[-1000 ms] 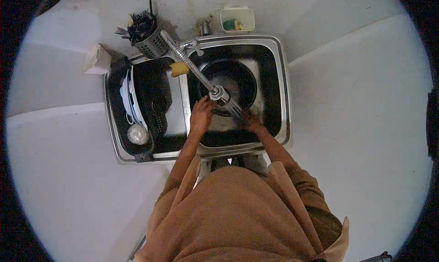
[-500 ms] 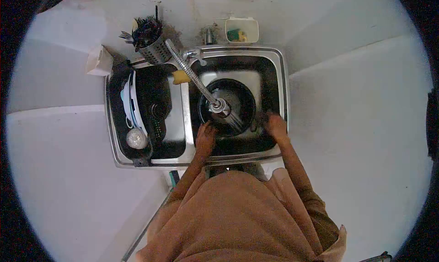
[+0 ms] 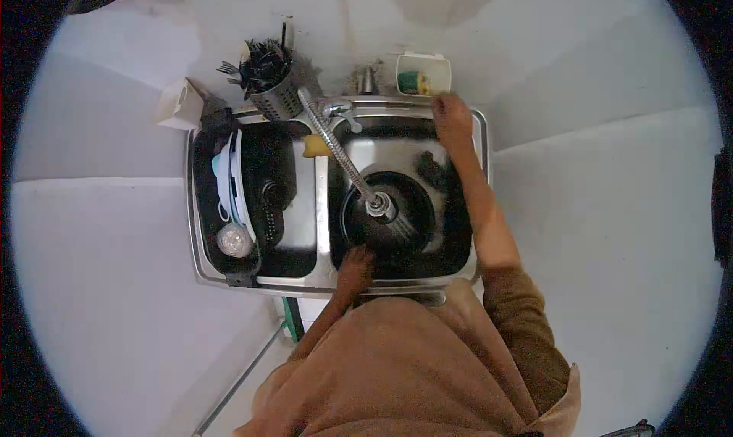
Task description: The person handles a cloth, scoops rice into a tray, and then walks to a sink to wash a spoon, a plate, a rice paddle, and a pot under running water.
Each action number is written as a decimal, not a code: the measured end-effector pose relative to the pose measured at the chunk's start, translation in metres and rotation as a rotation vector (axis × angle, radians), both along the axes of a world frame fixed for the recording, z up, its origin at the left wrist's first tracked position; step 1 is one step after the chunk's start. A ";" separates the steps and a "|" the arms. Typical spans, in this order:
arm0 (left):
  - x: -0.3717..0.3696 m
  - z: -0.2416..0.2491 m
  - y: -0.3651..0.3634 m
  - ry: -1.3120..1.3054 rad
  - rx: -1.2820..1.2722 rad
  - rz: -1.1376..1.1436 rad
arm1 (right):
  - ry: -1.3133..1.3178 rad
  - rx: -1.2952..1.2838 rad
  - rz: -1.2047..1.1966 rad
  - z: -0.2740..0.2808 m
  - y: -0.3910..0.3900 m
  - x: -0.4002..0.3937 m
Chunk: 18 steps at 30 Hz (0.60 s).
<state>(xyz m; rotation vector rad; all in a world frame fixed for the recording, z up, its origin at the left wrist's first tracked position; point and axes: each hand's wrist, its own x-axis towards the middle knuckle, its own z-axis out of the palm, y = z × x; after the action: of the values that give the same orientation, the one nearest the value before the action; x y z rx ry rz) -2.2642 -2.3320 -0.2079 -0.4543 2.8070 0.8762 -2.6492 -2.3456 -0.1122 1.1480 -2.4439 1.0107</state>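
Below the spray head (image 3: 379, 206), a round black pan (image 3: 416, 242) sits in the right basin with water running into it. My left hand (image 3: 356, 265) is at its near-left rim, fingers curled against the edge. My right hand (image 3: 453, 118) is over the far right corner of the sink, fingers apart and bent, close to a white open box (image 3: 440, 69) holding a green and yellow sponge (image 3: 413, 82). Nothing shows in that hand. A dark lump (image 3: 430, 163) lies beyond the pan on the right.
The left basin holds a rack with white plates (image 3: 238, 181) and a clear glass (image 3: 234, 240). Behind stand a metal cutlery holder (image 3: 276, 101) and a white box (image 3: 180, 107). A yellow cloth (image 3: 314, 146) lies on the divider, under the flexible tap hose (image 3: 334, 145).
My right hand has moved from beside the pan to the far right corner near the sponge box. My left hand stays at the pan, slightly nearer to me. The camera view has shifted.
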 end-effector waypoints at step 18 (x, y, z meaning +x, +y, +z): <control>-0.012 0.031 -0.001 -0.031 0.074 0.145 | -0.416 0.039 -0.156 -0.018 -0.014 -0.072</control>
<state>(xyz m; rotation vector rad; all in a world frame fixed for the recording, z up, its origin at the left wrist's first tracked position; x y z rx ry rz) -2.2762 -2.3332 -0.1768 -0.6616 2.7306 0.9888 -2.7217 -2.3600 -0.1306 0.8022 -2.8278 1.2611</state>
